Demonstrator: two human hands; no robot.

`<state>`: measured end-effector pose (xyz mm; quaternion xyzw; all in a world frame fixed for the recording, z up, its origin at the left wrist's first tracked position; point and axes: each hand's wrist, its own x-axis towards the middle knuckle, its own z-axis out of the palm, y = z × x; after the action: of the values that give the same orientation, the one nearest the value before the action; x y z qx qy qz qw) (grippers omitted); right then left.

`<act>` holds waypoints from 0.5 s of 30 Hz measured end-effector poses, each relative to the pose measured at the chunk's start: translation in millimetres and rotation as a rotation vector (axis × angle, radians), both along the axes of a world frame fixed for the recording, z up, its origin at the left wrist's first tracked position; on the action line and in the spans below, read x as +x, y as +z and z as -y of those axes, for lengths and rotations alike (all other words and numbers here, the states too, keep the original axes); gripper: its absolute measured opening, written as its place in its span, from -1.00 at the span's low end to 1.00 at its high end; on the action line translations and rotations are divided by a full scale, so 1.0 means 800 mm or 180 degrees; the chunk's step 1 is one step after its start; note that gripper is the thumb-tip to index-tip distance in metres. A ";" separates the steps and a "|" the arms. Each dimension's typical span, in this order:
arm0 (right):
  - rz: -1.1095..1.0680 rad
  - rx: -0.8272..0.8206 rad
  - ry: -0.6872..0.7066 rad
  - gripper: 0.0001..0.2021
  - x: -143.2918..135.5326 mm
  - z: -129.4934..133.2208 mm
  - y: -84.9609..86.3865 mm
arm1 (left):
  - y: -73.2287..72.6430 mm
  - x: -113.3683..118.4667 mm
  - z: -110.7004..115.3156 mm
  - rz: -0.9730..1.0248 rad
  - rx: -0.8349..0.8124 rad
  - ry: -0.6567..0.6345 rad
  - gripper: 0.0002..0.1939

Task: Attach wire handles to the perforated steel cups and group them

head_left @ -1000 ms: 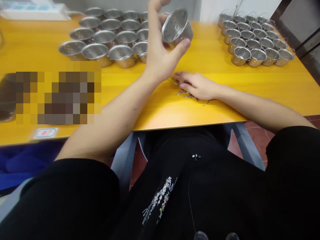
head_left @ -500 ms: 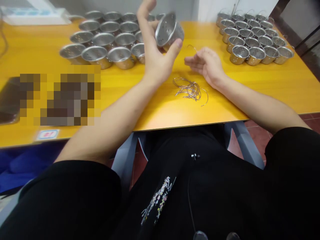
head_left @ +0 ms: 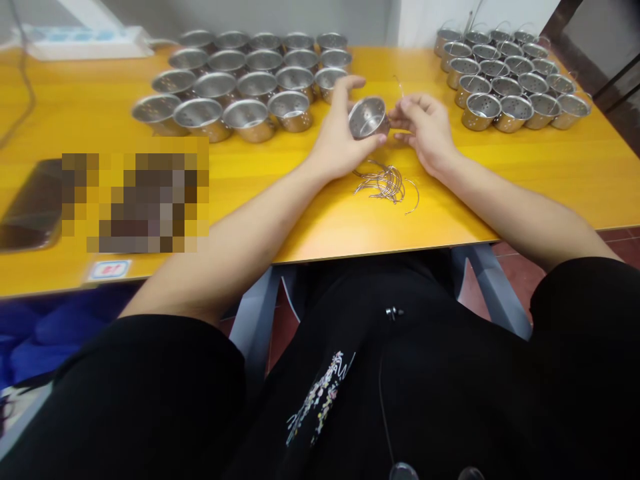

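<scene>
Above the table, left hand (head_left: 340, 137) grips cup (head_left: 367, 117).

Yellow wooden table (head_left: 500, 173) bearing a cluster of perforated steel cups (head_left: 240, 83) at far left, handled steel cups (head_left: 510, 83) at far right, bent wire handles (head_left: 383, 181) near the front, dark phone (head_left: 30, 213) at left edge.

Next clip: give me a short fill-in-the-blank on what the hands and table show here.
1. The left hand holds a small perforated metal ____.
2. The right hand pinches a thin curved ____.
3. The loose pile of wire handles lies on the ____ table.
4. The perforated cups with handles stand to the person's ____.

Missing words: cup; wire; yellow; right
</scene>
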<state>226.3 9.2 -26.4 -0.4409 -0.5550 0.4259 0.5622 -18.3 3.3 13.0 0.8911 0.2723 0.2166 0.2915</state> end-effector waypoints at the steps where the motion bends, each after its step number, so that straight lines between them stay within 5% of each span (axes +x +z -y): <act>1: 0.0043 0.0038 -0.0055 -0.44 0.001 0.001 0.001 | -0.002 -0.001 -0.001 0.0100 -0.0033 0.0216 0.41; 3: 0.0128 0.0084 -0.0169 -0.60 0.001 0.002 0.003 | -0.005 -0.003 -0.001 0.0217 -0.0057 0.0563 0.41; 7: 0.0168 0.0095 -0.0237 -0.74 0.002 -0.003 0.006 | -0.004 -0.003 0.007 0.0057 0.0088 0.0586 0.25; 15: -0.0237 0.0085 -0.0216 -0.70 -0.006 0.011 0.008 | -0.018 0.001 0.011 0.0837 -0.0090 0.0793 0.07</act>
<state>221.6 0.2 -20.2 -0.4358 -0.5241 0.4152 0.6025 -17.2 -5.7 -1.1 0.8102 0.3432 0.3618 0.3080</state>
